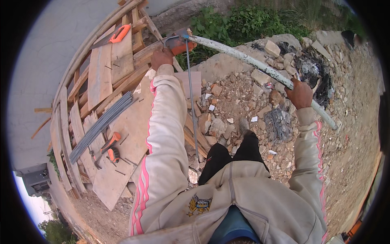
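In the head view, the right hand [300,93] is gripping a long, pale, paint-worn pipe handle [239,53] that is slanting from the far middle toward the near right. The left hand [161,58] is resting beside an orange-and-blue tool head [179,49] at the far end; its fingertips are hiding, so I cannot tell what it is grasping. A thin metal rod [191,89] is extending nearer from there. On the left, a grey rod bundle [101,127], claw hammer [109,142] and tape measure [113,155] are lying on wooden boards [111,187], an orange-handled handsaw [115,38] farther off.
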The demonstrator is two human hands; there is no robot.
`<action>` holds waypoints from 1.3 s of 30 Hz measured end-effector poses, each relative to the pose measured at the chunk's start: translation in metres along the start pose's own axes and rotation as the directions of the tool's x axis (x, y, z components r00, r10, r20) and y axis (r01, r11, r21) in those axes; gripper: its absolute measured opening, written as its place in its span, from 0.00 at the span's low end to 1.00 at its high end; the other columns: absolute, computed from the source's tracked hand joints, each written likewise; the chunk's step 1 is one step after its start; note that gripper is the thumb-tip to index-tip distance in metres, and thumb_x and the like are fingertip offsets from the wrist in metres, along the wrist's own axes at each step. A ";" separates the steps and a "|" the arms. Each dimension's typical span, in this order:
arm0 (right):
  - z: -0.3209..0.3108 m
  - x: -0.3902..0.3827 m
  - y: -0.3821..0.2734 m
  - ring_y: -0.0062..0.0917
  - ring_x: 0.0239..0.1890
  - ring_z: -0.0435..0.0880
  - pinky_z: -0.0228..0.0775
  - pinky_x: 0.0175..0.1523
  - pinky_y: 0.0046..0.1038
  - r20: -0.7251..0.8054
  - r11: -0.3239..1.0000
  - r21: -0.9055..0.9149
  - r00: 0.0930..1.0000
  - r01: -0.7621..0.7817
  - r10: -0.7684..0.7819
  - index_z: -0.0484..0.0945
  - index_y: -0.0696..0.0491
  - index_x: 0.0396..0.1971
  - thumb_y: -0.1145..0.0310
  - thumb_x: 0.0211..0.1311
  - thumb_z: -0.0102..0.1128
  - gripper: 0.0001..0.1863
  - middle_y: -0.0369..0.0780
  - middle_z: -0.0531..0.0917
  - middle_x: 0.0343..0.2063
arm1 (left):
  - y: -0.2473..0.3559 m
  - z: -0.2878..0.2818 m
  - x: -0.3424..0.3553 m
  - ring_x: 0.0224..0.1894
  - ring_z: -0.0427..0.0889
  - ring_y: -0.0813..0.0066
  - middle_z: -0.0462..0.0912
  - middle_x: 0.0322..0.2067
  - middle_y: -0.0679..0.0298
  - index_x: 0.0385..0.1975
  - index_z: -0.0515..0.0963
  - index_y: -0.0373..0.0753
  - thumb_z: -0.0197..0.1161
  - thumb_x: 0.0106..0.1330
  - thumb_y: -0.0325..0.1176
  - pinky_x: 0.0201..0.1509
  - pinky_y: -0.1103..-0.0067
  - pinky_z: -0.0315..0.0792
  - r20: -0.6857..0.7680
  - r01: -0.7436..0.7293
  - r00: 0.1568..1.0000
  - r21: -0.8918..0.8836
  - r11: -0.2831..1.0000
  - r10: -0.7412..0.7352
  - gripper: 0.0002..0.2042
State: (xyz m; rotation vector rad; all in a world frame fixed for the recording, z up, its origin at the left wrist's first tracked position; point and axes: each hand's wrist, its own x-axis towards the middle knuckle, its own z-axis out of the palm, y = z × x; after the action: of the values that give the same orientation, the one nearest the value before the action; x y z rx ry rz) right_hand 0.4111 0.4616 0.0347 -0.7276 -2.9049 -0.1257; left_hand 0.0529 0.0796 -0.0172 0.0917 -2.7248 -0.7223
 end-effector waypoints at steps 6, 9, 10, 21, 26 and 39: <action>-0.003 -0.031 -0.017 0.43 0.33 0.88 0.80 0.38 0.45 0.023 0.997 0.016 0.997 -0.079 0.079 0.86 0.46 0.36 0.50 0.52 0.74 0.17 0.44 0.87 0.28 | 0.006 -0.007 -0.005 0.46 0.86 0.42 0.87 0.40 0.41 0.37 0.86 0.34 0.58 0.65 0.48 0.53 0.55 0.79 0.041 0.070 0.997 0.012 0.997 -0.070 0.21; -0.009 -0.034 -0.025 0.44 0.33 0.88 0.80 0.38 0.45 0.063 0.990 0.030 0.989 -0.137 0.135 0.86 0.47 0.34 0.51 0.50 0.75 0.18 0.45 0.87 0.27 | 0.012 -0.009 -0.008 0.46 0.86 0.41 0.87 0.40 0.42 0.39 0.86 0.35 0.57 0.66 0.49 0.52 0.55 0.79 0.058 0.061 0.997 -0.030 0.998 -0.059 0.22; -0.010 -0.028 -0.020 0.44 0.33 0.88 0.80 0.39 0.44 0.057 0.993 0.028 0.992 -0.110 0.109 0.86 0.48 0.34 0.51 0.50 0.75 0.18 0.45 0.87 0.27 | 0.014 -0.011 -0.010 0.46 0.86 0.41 0.87 0.41 0.42 0.39 0.87 0.35 0.57 0.66 0.49 0.52 0.55 0.79 0.065 0.064 0.996 -0.051 0.997 -0.061 0.22; 0.003 0.022 0.008 0.49 0.40 0.87 0.79 0.46 0.48 0.179 0.990 0.137 0.983 0.025 -0.050 0.88 0.50 0.41 0.53 0.50 0.70 0.21 0.52 0.87 0.34 | 0.127 -0.078 -0.012 0.30 0.78 0.73 0.85 0.29 0.61 0.40 0.85 0.32 0.64 0.68 0.37 0.38 0.73 0.74 -0.079 0.003 0.968 -0.946 0.324 -0.238 0.14; 0.031 0.024 0.027 0.51 0.40 0.86 0.78 0.46 0.49 0.121 0.972 0.203 0.982 0.121 -0.147 0.84 0.49 0.47 0.57 0.51 0.71 0.23 0.51 0.87 0.35 | 0.217 -0.123 -0.144 0.42 0.83 0.56 0.84 0.39 0.53 0.47 0.85 0.37 0.67 0.66 0.41 0.49 0.66 0.76 -0.099 -0.411 0.792 -0.817 0.406 0.602 0.16; 0.023 0.037 0.018 0.50 0.37 0.86 0.76 0.43 0.49 0.149 0.916 0.335 0.948 0.220 -0.282 0.83 0.51 0.42 0.48 0.52 0.71 0.24 0.50 0.87 0.30 | -0.045 -0.157 -0.283 0.32 0.85 0.66 0.87 0.32 0.57 0.41 0.82 0.32 0.64 0.71 0.42 0.39 0.69 0.78 0.482 0.586 0.808 -0.591 0.555 -0.339 0.16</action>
State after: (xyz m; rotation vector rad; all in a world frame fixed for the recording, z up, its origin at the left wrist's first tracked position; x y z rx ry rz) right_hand 0.3846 0.4976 0.0185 -0.3249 -3.0811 0.3976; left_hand 0.3701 0.0066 0.0083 0.5901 -2.4481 -2.0955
